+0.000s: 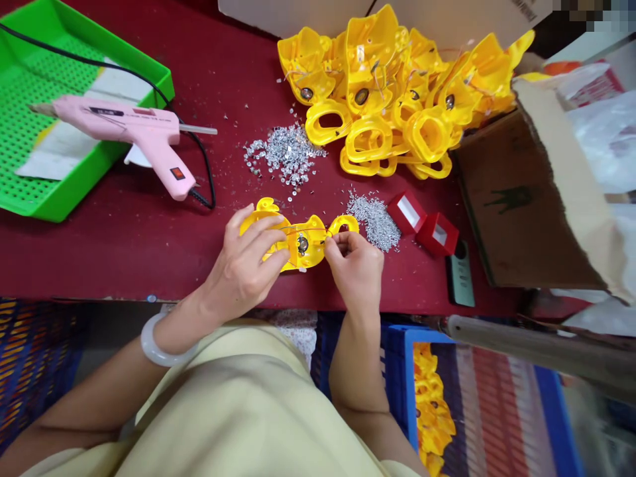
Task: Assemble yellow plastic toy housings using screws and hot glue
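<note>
A yellow plastic toy shell (315,248) lies open side up on the dark red table in front of me, with a round metal part and thin wires inside. My left hand (251,262) rests over its left end, fingers bent and holding it. At its right end, by the ring-shaped handle, my right hand (355,262) pinches with thumb and forefinger. What sits between those fingertips is too small to make out; a thin wire runs towards them. Just beyond my right hand lies a pile of small screws (380,225).
More yellow shells (368,99) are heaped at the back beside a pile of small silvery discs (288,152). A pink glue gun (134,129) lies across a green tray (54,205). Red boxes (437,233), a phone (460,278) and a cardboard box (527,199) stand right. A blue crate (408,377) sits below.
</note>
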`<state>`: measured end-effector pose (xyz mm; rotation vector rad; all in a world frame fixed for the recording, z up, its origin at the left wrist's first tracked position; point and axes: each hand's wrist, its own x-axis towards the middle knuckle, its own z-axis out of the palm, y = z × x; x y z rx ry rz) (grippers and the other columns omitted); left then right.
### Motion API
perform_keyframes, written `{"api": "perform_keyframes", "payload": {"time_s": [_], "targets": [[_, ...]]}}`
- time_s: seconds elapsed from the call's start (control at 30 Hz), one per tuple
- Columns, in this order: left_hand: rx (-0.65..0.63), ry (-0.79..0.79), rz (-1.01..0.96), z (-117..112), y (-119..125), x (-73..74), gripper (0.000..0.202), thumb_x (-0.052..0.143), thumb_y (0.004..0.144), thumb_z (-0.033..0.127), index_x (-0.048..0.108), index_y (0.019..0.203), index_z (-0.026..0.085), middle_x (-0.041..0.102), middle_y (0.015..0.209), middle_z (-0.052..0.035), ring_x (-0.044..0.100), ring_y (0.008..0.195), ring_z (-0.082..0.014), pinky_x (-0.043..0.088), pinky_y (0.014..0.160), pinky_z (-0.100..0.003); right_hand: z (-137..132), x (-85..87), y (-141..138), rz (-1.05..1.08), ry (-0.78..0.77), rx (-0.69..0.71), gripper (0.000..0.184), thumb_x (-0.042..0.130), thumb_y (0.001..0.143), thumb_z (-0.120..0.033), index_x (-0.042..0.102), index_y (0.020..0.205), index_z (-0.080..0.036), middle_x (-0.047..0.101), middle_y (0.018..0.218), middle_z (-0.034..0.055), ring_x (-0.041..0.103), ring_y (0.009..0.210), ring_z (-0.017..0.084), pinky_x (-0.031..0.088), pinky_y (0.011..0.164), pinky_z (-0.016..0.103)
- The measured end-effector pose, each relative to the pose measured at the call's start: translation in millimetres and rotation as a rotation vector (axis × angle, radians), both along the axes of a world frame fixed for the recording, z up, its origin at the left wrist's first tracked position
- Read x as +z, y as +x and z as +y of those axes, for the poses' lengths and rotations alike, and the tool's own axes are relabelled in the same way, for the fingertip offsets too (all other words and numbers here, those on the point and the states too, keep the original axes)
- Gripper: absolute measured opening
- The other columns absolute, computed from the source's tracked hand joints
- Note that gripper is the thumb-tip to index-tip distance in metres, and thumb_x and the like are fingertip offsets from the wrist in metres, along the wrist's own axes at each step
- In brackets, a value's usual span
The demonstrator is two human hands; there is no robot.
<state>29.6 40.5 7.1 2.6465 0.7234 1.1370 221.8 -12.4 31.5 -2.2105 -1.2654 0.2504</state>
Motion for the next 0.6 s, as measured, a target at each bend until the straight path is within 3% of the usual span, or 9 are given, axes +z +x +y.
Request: {"api": "perform_keyframes", "payload": {"time_s": [0.27,0.37,0.5,0.6], "targets": [[-0.006,0.014,-0.005,1,0,-0.7,0.013,0.053,0.089,0.009,0.063,0.084,0.016,0.070,0.101,-0.0080,0.059,0.119,-0.0249,0.036,0.111,-0.055,6,-6.9,-9,-0.177,-0.040,-0.039,0.009,0.058,0.075,-0.026,0.056,0.068,-0.021,0.058,0.057,-0.0006,0.051,0.053,0.014,0.038,0.060,0.029],[-0.002,0.019,0.000,1,-1,-1.3,0.011,0.054,0.088,0.009,0.063,0.085,0.015,0.070,0.102,-0.0094,0.059,0.119,-0.0255,0.036,0.111,-0.055,3,-4.3,-4,-0.004,-0.044,0.032,0.011,0.061,0.076,-0.027,0.055,0.069,-0.020,0.058,0.059,-0.0022,0.052,0.053,0.013,0.039,0.059,0.028],[0.006,0.042,0.009,0,-2,-1.2,0.014,0.051,0.090,0.010,0.063,0.084,0.016,0.070,0.101,-0.0076,0.059,0.119,-0.0243,0.038,0.110,-0.054,-6,1.4,3,0.322,0.052,0.071,0.023,0.063,0.082,-0.040,0.061,0.092,-0.019,0.058,0.065,-0.0040,0.054,0.054,0.011,0.044,0.054,0.026],[0.002,0.044,0.010,0,-2,-1.0,0.014,0.051,0.090,0.010,0.063,0.086,0.016,0.070,0.101,-0.0080,0.059,0.119,-0.0241,0.037,0.111,-0.054,-9,3.9,6,0.269,0.129,0.194,0.024,0.061,0.086,-0.034,0.060,0.105,-0.021,0.058,0.073,-0.0037,0.056,0.061,0.011,0.048,0.060,0.025]]}}
